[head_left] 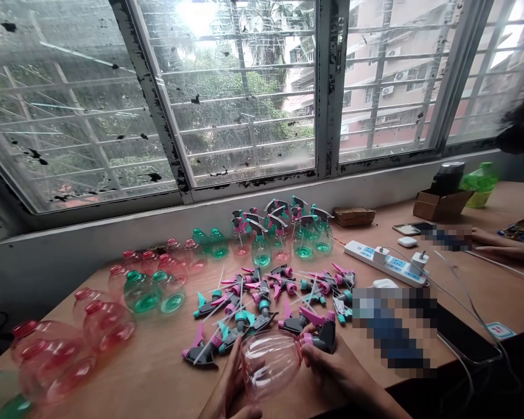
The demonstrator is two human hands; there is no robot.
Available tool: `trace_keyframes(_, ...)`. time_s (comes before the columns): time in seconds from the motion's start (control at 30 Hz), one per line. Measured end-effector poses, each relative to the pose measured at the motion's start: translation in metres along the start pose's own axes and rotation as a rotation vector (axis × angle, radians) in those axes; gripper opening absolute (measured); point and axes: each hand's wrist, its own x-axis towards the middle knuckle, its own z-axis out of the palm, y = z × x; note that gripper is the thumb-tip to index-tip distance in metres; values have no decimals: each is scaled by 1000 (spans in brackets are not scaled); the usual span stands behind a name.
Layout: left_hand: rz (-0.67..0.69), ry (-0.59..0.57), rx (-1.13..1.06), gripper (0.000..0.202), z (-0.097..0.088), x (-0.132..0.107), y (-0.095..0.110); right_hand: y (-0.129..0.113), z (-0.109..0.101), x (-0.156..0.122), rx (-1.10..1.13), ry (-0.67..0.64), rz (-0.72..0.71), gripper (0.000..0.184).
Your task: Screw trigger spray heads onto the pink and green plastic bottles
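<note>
A clear pink spray bottle (271,364) lies on its side between my hands at the table's front edge. My left hand (230,378) is wrapped round its base end. At the neck, my right hand (327,364) closes its fingers on the pink collar of a black and pink trigger spray head (325,333). The head sits at the bottle's mouth; whether it is fully screwed down I cannot tell. Just beyond lies a pile of loose trigger spray heads (262,291), pink, teal and black, with thin tubes. Part of my left fingers is hidden.
Open pink bottles (109,326) and green bottles (142,291) stand at left. Bottles with heads fitted (261,250) stand by the window. To the right are a power strip (386,263), white cables, a black phone (463,334) and a cardboard box (441,203). Another person's hand (491,241) is far right.
</note>
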Motion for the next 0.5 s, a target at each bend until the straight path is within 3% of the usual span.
trace_keyframes(0.13,-13,-34,-57,99,0,-1,5,-1,1,0,-14,-7,5,47)
trace_keyframes(0.33,10,6,-12,111,4,3,6,-7,3,-2,-17,-1,28,51)
trace_keyframes(0.5,-11,-31,21,108,-2,-1,3,-2,2,-1,-17,-3,34,50)
